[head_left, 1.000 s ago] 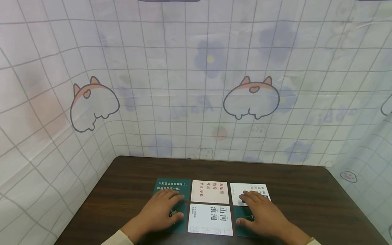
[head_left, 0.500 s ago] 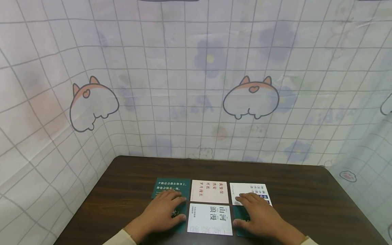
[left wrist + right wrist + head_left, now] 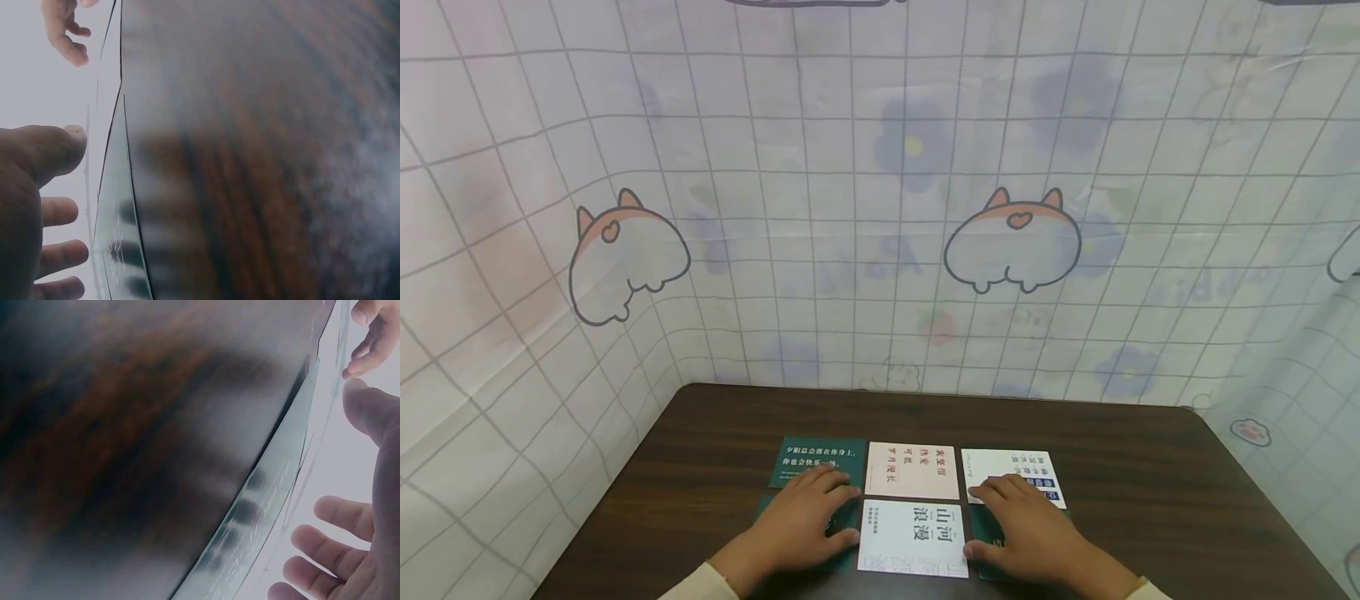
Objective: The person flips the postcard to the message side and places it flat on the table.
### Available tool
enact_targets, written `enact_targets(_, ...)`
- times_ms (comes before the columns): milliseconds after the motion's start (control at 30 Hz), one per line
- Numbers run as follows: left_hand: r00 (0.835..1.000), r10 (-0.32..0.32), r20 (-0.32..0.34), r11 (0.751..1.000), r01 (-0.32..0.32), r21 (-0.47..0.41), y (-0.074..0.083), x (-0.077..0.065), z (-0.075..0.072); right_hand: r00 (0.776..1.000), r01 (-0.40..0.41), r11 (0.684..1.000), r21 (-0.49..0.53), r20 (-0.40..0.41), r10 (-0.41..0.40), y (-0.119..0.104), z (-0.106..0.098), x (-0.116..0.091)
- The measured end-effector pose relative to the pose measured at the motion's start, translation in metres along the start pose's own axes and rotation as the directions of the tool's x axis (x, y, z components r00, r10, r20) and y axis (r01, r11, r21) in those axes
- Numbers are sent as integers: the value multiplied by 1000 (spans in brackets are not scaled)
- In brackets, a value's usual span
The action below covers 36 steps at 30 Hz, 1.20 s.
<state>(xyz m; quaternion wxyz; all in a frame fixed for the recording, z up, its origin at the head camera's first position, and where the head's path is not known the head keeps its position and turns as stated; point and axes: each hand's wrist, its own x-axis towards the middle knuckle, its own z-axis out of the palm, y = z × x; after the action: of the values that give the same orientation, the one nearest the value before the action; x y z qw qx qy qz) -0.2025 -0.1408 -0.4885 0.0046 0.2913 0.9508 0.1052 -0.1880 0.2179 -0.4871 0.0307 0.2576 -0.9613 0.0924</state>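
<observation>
Two rows of printed cards lie flat. In the far row are a dark green card with white writing, a cream card with red writing and a white card with blue blocks. Nearer lie a green card, a white card with large grey characters and another green card. My left hand is spread above the left-hand green cards, partly covering both. Above the right-hand cards is my right hand. Both wrist views show relaxed fingers held apart from the cards, gripping nothing.
The cards lie on a dark wood-grain table. Behind it and along both sides hangs a white grid-patterned curtain with cartoon animals and flowers. Pale sleeves cover the wrists at the bottom edge.
My right hand has shifted slightly left, showing more of the far white card's blue blocks. My left hand has drifted slightly right. The cards have stayed in place.
</observation>
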Motion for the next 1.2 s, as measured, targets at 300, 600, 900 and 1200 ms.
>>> enact_targets(300,1000,-5,23,1000,5,-11,6,1,0,1000,15,1000,14,5,-15,-4,-1,1)
enact_targets(600,999,11,33,1000,-11,9,5,3,3,998,12,1000,22,54,-13,-6,1,4)
enact_targets(900,998,-1,62,1000,1,-5,7,5,1,996,14,1000,20,87,-16,-9,0,7)
enact_targets(1200,998,11,55,1000,-11,1,5,7,4,993,6,999,38,114,-11,-11,-1,7)
